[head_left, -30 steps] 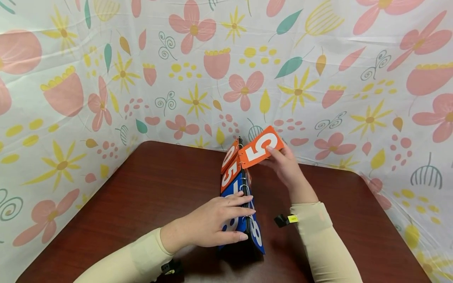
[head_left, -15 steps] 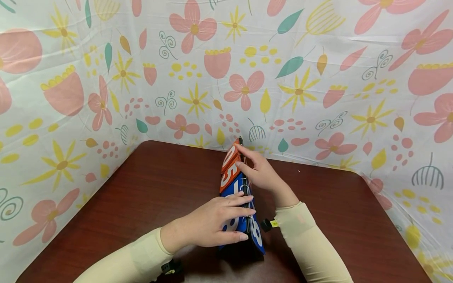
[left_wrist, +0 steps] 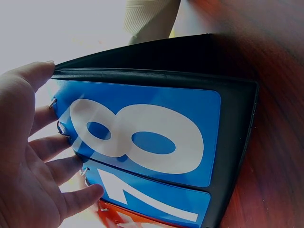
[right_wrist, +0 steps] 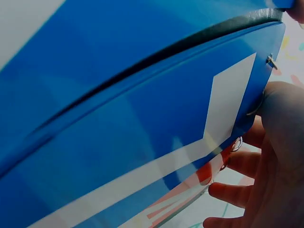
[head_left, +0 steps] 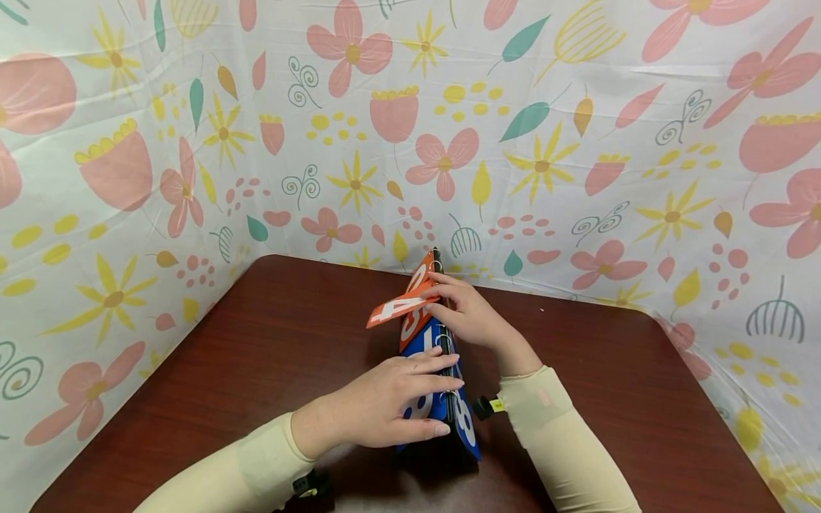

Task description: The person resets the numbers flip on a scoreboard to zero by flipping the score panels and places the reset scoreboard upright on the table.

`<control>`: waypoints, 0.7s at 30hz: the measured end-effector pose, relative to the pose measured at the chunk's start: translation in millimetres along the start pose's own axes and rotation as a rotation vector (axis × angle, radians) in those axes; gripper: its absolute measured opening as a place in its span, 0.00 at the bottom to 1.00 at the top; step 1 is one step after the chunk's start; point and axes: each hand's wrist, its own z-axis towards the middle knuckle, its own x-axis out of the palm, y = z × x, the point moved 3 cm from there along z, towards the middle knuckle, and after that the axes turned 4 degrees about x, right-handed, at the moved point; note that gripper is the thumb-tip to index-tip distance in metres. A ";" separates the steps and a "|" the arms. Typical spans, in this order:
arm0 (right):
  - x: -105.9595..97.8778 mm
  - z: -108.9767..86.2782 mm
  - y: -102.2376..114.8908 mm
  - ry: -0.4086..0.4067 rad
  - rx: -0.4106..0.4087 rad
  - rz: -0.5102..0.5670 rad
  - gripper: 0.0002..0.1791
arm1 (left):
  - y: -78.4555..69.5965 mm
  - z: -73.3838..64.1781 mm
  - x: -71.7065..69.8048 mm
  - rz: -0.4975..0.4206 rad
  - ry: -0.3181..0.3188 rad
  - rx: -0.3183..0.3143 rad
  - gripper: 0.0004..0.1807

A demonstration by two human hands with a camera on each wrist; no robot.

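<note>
A tabletop flip scoreboard [head_left: 422,335] stands like a tent on the table, with ringed number cards along its black spine. My left hand [head_left: 385,399] rests across the near part of the spine, its fingers reaching over the ridge and the thumb at the near end. Beside it, the left wrist view shows a blue 8 card [left_wrist: 137,133] and a blue 1 card [left_wrist: 152,197]. At the far part, my right hand [head_left: 471,313] pinches an orange number card [head_left: 398,308] marked 4 near its ringed edge. This card sticks out leftward over an orange 5 card [head_left: 410,331].
The dark reddish-brown table [head_left: 288,342] spreads around the scoreboard. A floral cloth [head_left: 359,142] hangs behind and along the sides. Another blue 8 card [head_left: 466,424] hangs on the scoreboard's right face.
My right hand moved left from an orange 5 card, held out to the right, to the spine. The 4 card now stands out on the left. My left hand has stayed in place.
</note>
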 end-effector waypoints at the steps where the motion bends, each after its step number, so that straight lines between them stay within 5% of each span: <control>1: 0.1 0.0 -0.1 0.006 -0.001 0.005 0.15 | 0.1 0.1 0.1 -0.002 -0.001 0.001 0.30; 11: -0.1 -1.1 -1.9 0.051 0.053 0.033 0.15 | 0.8 0.4 0.3 -0.015 0.007 -0.009 0.30; 21: -5.2 -5.5 -38.0 -0.038 0.118 0.396 0.31 | -0.2 1.0 -0.3 -0.035 0.022 -0.028 0.30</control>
